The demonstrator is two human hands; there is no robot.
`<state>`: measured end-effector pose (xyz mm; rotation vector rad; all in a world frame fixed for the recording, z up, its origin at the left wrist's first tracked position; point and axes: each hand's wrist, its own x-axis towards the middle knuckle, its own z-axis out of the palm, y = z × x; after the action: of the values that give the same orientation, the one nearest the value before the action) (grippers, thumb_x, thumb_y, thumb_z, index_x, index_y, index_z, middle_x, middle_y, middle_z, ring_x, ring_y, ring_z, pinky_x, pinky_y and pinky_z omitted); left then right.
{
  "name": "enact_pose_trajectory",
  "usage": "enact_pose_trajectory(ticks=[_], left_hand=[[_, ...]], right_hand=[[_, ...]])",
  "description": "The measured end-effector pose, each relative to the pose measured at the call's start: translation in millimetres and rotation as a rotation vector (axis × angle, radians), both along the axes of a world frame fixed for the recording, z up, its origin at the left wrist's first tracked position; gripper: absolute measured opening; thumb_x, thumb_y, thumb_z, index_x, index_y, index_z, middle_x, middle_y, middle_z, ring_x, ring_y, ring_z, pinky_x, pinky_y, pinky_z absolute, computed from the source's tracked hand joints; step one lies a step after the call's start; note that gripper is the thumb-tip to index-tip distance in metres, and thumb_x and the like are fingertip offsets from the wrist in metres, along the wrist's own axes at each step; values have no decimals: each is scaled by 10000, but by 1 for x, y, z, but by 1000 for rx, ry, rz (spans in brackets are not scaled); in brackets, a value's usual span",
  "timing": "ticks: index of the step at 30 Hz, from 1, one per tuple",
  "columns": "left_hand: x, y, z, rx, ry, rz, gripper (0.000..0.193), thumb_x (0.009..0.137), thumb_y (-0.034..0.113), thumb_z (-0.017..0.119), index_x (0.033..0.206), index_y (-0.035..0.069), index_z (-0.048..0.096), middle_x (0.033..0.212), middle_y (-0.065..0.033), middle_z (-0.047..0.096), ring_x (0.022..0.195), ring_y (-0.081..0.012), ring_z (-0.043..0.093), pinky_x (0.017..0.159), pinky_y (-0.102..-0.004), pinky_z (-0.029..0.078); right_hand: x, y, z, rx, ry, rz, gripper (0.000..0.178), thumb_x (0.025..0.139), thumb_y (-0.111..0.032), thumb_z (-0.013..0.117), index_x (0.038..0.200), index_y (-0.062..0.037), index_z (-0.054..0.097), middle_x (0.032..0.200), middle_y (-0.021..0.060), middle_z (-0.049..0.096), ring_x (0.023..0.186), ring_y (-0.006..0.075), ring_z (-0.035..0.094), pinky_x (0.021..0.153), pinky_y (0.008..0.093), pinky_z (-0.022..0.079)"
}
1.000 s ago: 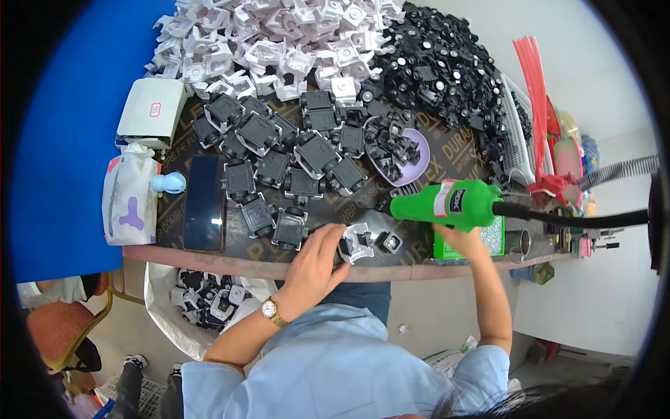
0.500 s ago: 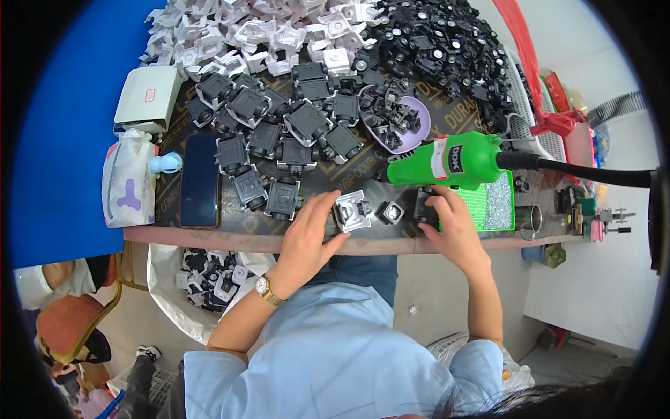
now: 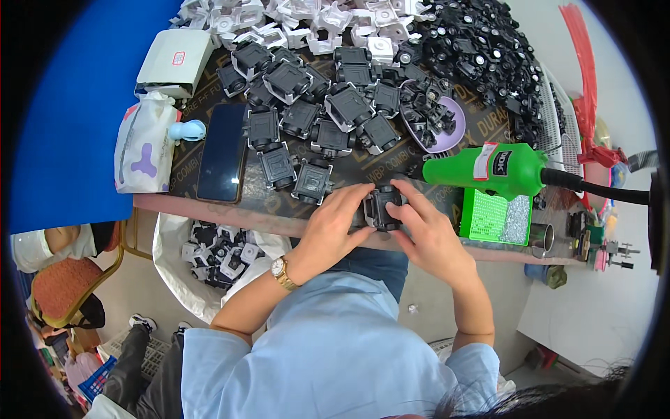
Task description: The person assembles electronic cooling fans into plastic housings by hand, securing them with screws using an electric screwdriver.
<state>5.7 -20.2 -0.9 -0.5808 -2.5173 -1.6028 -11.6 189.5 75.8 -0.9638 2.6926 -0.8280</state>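
Note:
A square black plastic housing (image 3: 382,209) with pale edging lies at the table's front edge, between my two hands. My left hand (image 3: 336,227) grips its left side with thumb and fingers. From the right, my right hand (image 3: 434,241) has its fingertips on the top and far edge. Whatever lies beneath the black housing is mostly hidden by it. A group of similar black housings in white frames (image 3: 317,105) lies just beyond. To the right, a green electric screwdriver (image 3: 488,167) hangs sideways on its black cable.
A green tray of screws (image 3: 464,216) and a metal cup (image 3: 542,239) stand at right. Behind them is a purple bowl (image 3: 457,122). White parts (image 3: 321,24) and small black parts (image 3: 467,70) are heaped at the back. A phone (image 3: 222,153) and a wipes pack (image 3: 143,150) lie left.
My right hand has brought the black part leftward over the white frame, which it now covers. My left hand has closed in on it. The whole view has shifted slightly.

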Motion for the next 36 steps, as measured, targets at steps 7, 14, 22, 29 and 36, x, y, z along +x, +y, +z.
enact_pose_trajectory(ticks=[7,14,22,29,36], left_hand=[[-2,0,1,4,3,3,699,747,108,813,1368,4,509,1267,-203,606,1154,-388,589,982,-438,490],[-1,2,1,-32,37,8,749,749,133,813,1401,-2,472,1293,-209,582,1171,-403,564,998,-453,472],[-2,8,5,-69,11,18,833,704,86,822,1437,9,434,1310,-193,582,1154,-391,568,994,-451,474],[0,7,4,-7,26,44,899,718,90,830,1475,-8,353,1235,-178,618,1088,-353,587,943,-430,491],[1,7,-2,-10,13,42,879,711,55,834,1459,11,374,1247,-182,649,1155,-367,608,971,-433,500]], right_hand=[[-3,-4,1,70,223,41,412,739,67,709,1130,29,582,1331,240,509,1207,452,550,972,463,509],[-16,-1,-8,-120,56,39,328,749,4,745,1016,-3,555,1379,210,504,1243,430,540,954,448,517],[-13,-1,-13,-174,78,82,359,747,-26,775,1041,-24,567,1425,217,487,1250,454,521,1007,480,480],[-16,-4,-7,-125,146,130,321,737,-27,781,1013,-3,621,1398,219,505,1253,448,520,1019,502,476],[-18,1,-18,-164,121,127,345,678,-22,812,960,-6,614,1392,231,531,1246,456,533,1031,522,466]])
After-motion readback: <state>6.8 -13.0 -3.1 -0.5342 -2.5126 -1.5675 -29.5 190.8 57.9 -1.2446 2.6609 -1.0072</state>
